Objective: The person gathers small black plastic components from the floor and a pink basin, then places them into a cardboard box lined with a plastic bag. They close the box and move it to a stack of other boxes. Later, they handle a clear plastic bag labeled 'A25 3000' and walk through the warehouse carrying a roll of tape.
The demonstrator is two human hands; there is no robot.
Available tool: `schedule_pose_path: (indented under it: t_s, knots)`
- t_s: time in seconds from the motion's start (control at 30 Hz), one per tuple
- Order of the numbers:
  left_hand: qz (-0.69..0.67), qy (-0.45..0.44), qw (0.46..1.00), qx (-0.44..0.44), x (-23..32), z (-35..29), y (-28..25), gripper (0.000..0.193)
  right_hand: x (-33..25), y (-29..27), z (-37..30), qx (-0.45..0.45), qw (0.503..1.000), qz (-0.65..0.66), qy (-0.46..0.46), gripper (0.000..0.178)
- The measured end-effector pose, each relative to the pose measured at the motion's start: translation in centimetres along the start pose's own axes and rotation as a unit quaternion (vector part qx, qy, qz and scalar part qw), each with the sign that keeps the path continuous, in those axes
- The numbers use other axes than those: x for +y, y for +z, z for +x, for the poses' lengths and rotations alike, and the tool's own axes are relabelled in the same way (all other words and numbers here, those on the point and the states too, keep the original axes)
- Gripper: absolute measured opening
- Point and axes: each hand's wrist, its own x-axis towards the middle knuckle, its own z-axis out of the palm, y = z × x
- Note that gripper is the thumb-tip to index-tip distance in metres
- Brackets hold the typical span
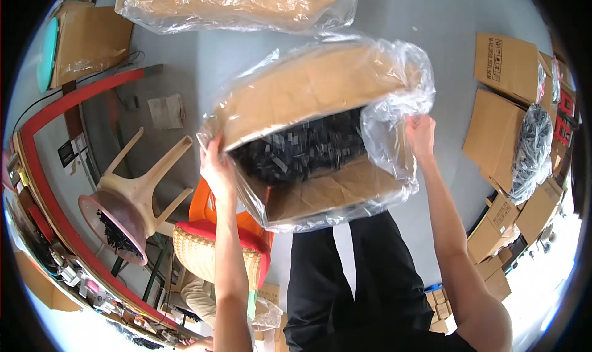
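Note:
In front of my legs is a cardboard box (314, 93), tilted so that its inside faces me. Clear plastic film (390, 133) lines it and hangs over its rim. Many small black pieces (302, 147) lie inside, slightly blurred. At the box's left rim, the fingers of my left hand (217, 170) are closed on the film-covered edge. My right hand (421, 137) makes a fist around the film at the right rim. Whether its fingers also reach the cardboard is hidden.
Beyond the box lies another film-covered carton (228, 4). Left are a stool (139, 185) with a bowl (89, 229) of black pieces, a red-edged bench (37, 139) and an orange-red chair (200, 213). Stacked cartons (496, 139) line the right. Another person's hand (200, 344) shows at lower left.

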Motion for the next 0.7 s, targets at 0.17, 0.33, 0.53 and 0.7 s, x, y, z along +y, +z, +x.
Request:
schedule_pose_path:
  t_s: [0.17,0.33,0.53,0.7]
  knots:
    - [0.016,-0.006,0.999,0.032,0.6,1.7,1.2,0.030,0.3,1.7,-0.3,0.133,0.986,0.058,-0.087,0.034]
    - [0.039,-0.048,0.998,-0.015,2.3,6.0,2.5,0.031,-0.3,1.0,3.4,0.005,0.997,-0.060,0.050,0.030]
    - [0.007,-0.007,1.000,0.029,1.7,1.1,1.5,0.043,0.6,0.5,-0.2,0.056,0.998,-0.016,0.009,0.027]
    - [0.046,-0.052,0.997,-0.041,2.0,5.1,1.2,0.042,-1.1,-1.1,0.0,-0.073,0.985,-0.059,0.147,0.038]
